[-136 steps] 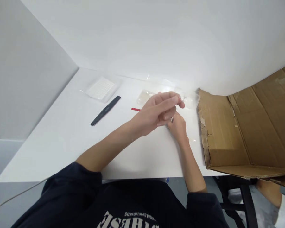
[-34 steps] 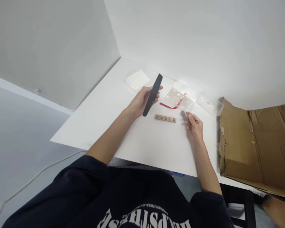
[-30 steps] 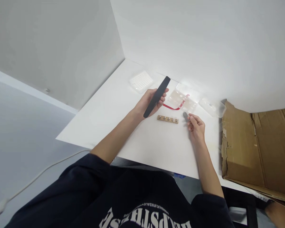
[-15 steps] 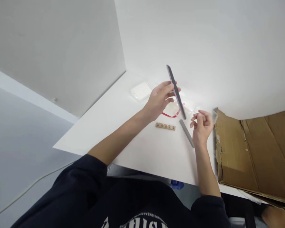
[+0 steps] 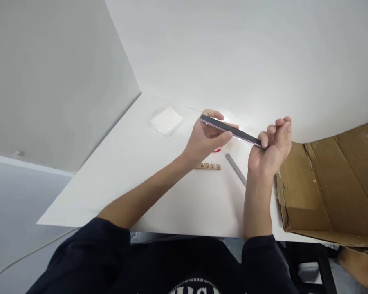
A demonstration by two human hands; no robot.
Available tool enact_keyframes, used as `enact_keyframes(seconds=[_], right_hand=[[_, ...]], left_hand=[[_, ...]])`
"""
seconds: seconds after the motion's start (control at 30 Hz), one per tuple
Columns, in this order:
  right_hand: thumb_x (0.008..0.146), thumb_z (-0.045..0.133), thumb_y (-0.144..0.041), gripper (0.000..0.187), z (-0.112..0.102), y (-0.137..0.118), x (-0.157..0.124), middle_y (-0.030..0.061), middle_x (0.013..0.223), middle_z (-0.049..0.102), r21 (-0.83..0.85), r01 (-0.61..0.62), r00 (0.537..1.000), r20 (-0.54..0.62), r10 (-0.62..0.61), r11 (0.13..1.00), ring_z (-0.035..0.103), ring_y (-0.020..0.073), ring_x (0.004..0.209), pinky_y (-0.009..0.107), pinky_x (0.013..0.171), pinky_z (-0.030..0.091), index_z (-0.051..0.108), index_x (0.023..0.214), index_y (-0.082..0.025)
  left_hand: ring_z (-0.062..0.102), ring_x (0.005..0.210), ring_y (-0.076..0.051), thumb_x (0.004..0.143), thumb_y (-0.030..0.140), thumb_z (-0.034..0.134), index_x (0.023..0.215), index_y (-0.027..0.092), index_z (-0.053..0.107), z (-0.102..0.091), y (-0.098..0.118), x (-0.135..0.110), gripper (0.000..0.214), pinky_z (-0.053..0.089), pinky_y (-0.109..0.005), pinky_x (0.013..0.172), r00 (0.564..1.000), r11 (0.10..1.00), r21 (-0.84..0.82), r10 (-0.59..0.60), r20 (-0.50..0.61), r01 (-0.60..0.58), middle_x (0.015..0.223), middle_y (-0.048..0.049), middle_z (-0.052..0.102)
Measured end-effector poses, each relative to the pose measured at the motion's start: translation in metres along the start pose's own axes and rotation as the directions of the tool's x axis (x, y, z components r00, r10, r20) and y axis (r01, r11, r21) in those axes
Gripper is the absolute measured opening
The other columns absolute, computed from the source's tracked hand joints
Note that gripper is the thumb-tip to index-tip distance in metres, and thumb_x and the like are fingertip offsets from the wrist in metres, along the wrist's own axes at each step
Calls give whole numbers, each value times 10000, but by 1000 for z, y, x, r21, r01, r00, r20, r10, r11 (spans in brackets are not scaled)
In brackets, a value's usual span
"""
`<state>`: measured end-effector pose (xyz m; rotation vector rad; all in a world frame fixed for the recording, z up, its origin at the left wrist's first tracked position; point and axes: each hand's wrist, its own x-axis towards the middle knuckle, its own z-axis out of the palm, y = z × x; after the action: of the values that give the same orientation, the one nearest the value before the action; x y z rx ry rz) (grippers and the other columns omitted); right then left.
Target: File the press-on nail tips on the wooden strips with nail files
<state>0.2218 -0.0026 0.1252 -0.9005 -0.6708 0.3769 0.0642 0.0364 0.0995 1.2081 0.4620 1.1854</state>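
The left hand (image 5: 202,141) pinches a black nail file (image 5: 238,132) above the tabletop (image 5: 110,183); the right hand (image 5: 272,150), fingers curled, touches its other end, its grip unclear. Below lie a grey file (image 5: 235,169) and a wooden strip (image 5: 210,166); farther off, a white gridded sheet (image 5: 166,119).

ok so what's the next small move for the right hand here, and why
Probably to firm up its grip on the end of the black file: the left hand holds the file between thumb and fingers, while the far end only meets the right hand, where a firm hold is hard to make out.
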Motion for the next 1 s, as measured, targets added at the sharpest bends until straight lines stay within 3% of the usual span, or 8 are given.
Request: enact_keyframes(seconds=[0.17,0.27,0.4,0.53,0.63,0.8,0.9,1.0], right_hand=[[1011,627,-413,180,-10,19,23,4,1027,645,15,-50,998,-42,51,999,428,56,598,177,397,354,660,1032,-238],[1008,631,-410,171,-11,17,25,-7,992,634,-5,-55,997,-53,54,998,409,51,571,171,382,321,650,1017,-241],[990,650,-529,268,-2,11,12,-19,932,610,-99,-55,998,-6,55,994,398,55,536,183,369,295,643,1033,-264],[979,639,-607,323,8,10,-4,-9,932,620,-163,-56,996,62,67,985,501,89,595,210,412,377,646,1043,-291],[992,643,-549,272,10,2,-8,-5,971,637,-150,-46,996,65,56,988,614,115,755,232,559,512,652,1047,-283],[1001,673,-436,159,5,-23,-6,-24,973,639,-122,67,995,87,-56,990,673,124,933,283,788,591,673,1062,-289],[978,721,-401,120,4,-35,-9,-31,926,661,-170,157,969,218,-119,973,681,136,865,284,700,589,689,1044,-306],[976,732,-303,36,8,-41,-17,-39,834,682,-102,249,916,349,-199,963,674,127,747,266,598,571,720,1010,-306]], left_hand=[[761,1034,-258,826,541,848,1413,285,504,-24,8,11,726,615,-395,852,985,936,313,137,105,-163,1175,-85,755],[698,1191,-285,834,530,833,1452,273,510,-27,26,9,742,566,-432,1004,953,748,592,263,149,-299,1323,-107,705],[676,1193,-311,929,526,748,1374,230,588,-9,32,-8,558,552,-470,1003,917,453,800,142,372,-395,1337,-115,708],[712,1028,-262,1013,260,660,1231,186,655,10,16,-20,230,557,-401,896,875,311,825,54,481,-472,1098,-93,767],[718,1001,-237,1036,210,598,1212,195,681,8,14,-17,195,575,-372,851,894,413,806,48,446,-424,1072,-81,775],[754,907,-193,1057,475,584,1260,198,703,-12,39,2,364,639,-316,748,941,895,428,-30,337,-125,1125,-89,779],[744,747,-170,1077,558,484,1292,174,695,-15,55,5,488,608,-273,555,981,972,231,-95,167,54,1059,-97,766],[688,597,-142,1078,533,442,1306,187,683,-11,67,0,479,528,-235,414,980,972,173,-177,90,160,944,-64,749]])
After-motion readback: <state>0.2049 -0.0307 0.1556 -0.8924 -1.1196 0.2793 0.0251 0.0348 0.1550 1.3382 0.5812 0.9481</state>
